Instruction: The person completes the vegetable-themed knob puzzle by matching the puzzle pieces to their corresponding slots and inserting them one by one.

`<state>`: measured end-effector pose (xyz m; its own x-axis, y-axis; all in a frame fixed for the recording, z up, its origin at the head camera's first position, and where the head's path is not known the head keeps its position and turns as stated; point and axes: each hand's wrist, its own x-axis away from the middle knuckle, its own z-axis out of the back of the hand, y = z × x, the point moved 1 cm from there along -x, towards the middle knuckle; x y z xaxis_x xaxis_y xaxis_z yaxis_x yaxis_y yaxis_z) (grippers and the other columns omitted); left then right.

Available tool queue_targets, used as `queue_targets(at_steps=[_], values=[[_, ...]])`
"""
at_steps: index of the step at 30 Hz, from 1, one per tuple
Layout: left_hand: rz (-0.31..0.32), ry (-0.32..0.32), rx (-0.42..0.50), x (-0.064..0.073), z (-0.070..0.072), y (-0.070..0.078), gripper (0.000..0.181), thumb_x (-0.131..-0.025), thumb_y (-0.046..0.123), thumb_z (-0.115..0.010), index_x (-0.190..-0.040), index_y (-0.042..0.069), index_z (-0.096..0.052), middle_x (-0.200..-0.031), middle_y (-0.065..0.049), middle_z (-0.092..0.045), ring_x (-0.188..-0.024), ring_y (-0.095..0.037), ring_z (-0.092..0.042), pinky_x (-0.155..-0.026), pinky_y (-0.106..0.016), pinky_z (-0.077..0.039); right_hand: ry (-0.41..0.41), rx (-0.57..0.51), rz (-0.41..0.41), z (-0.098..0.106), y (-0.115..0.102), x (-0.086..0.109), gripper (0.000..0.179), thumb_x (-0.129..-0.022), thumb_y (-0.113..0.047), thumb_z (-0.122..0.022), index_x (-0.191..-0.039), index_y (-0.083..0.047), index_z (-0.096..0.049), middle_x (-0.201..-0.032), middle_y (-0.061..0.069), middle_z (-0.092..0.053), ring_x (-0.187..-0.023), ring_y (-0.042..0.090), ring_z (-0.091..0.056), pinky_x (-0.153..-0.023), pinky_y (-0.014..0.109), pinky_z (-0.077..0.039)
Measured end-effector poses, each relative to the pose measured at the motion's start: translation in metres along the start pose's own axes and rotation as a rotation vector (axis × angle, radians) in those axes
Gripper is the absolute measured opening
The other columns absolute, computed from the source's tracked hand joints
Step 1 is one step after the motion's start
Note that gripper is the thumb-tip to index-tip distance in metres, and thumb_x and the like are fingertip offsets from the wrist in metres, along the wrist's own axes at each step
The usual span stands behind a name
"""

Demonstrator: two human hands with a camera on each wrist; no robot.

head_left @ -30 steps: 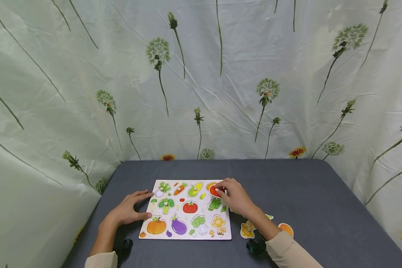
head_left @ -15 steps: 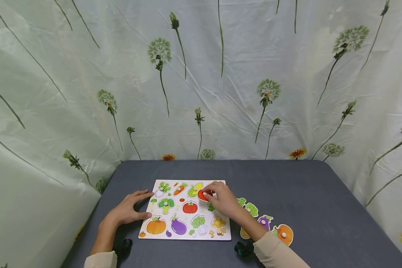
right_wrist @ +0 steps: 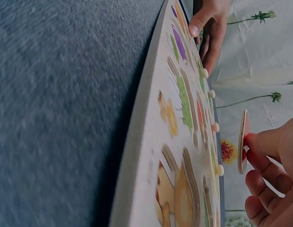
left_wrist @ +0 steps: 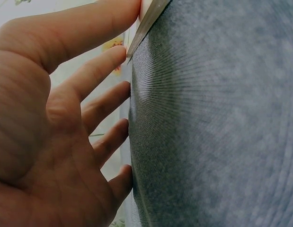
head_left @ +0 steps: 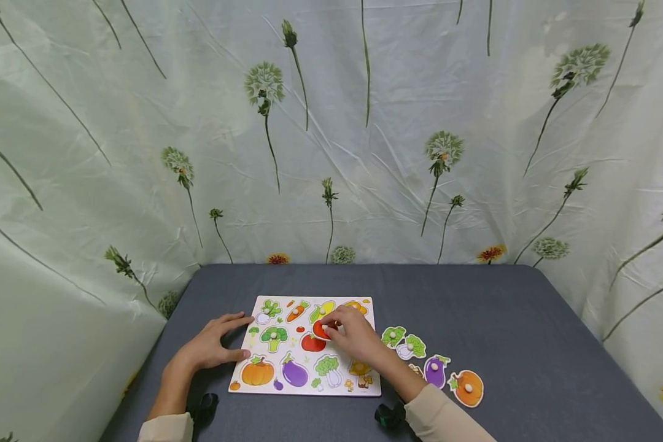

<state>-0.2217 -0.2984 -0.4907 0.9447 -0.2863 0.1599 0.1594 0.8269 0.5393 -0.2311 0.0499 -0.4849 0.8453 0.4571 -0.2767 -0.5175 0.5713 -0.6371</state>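
Note:
My right hand (head_left: 355, 336) pinches a red tomato puzzle piece (head_left: 319, 329) by its small knob, above the middle of the white vegetable puzzle board (head_left: 309, 391). In the right wrist view the tomato piece (right_wrist: 242, 142) stands edge-on between thumb and fingers, apart from the board. The printed red tomato slot (head_left: 312, 344) lies just below it, partly covered. My left hand (head_left: 214, 344) is spread at the board's left edge, thumb and fingertips touching it. Knobbed carrot (head_left: 296, 313), broccoli (head_left: 274, 337) and corn (head_left: 320, 312) pieces sit in the board.
Loose pieces lie on the dark grey table (head_left: 530, 344) to the board's right: an orange pumpkin (head_left: 469, 393), a purple eggplant (head_left: 434, 376), a cabbage (head_left: 414, 347) and a green leafy piece (head_left: 392, 336). Another is partly hidden by the right forearm. A flowered curtain (head_left: 387, 184) hangs behind.
My right hand has carried the tomato piece left and slightly toward me, from the board's upper right corner to above the tomato slot. The left hand has stayed still.

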Motion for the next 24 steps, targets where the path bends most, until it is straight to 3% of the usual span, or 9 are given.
queue_targets(at_steps=[6,13,20,24], values=[[0.005,0.0,0.001,0.0,0.0,-0.001,0.083,-0.08,0.049,-0.083,-0.152,0.02,-0.053,-0.162,-0.02,-0.039,-0.145,-0.05,-0.032,-0.107,-0.077,-0.033,-0.03,0.004,-0.03,-0.008,-0.004,0.0,0.016,-0.096,-0.01,-0.071,-0.109,-0.013,-0.08,-0.101,-0.001,-0.071,-0.094,0.014,-0.06,-0.083,0.029,-0.05],[0.003,0.003,-0.003,0.001,0.0,0.0,0.082,-0.079,0.047,-0.084,-0.151,0.021,-0.054,-0.162,-0.019,-0.04,-0.145,-0.05,-0.033,-0.107,-0.076,-0.033,-0.049,-0.006,-0.007,-0.013,-0.005,-0.001,0.017,-0.095,-0.008,-0.071,-0.109,-0.012,-0.08,-0.102,0.0,-0.072,-0.094,0.015,-0.06,-0.081,0.027,-0.049],[-0.015,0.009,-0.007,0.001,0.0,0.001,0.081,-0.08,0.045,-0.085,-0.151,0.02,-0.055,-0.161,-0.02,-0.04,-0.144,-0.051,-0.033,-0.107,-0.076,-0.034,-0.065,0.021,0.019,-0.02,-0.005,-0.005,0.014,-0.094,-0.01,-0.072,-0.105,-0.012,-0.081,-0.096,-0.001,-0.072,-0.088,0.011,-0.059,-0.078,0.025,-0.048],[-0.021,0.009,-0.011,0.001,0.0,0.001,0.081,-0.08,0.046,-0.084,-0.151,0.02,-0.055,-0.161,-0.021,-0.04,-0.144,-0.052,-0.033,-0.107,-0.075,-0.033,-0.083,0.033,-0.005,-0.024,-0.005,-0.005,0.013,-0.094,-0.012,-0.072,-0.104,-0.013,-0.081,-0.091,-0.004,-0.07,-0.083,0.008,-0.054,-0.075,0.023,-0.045]])
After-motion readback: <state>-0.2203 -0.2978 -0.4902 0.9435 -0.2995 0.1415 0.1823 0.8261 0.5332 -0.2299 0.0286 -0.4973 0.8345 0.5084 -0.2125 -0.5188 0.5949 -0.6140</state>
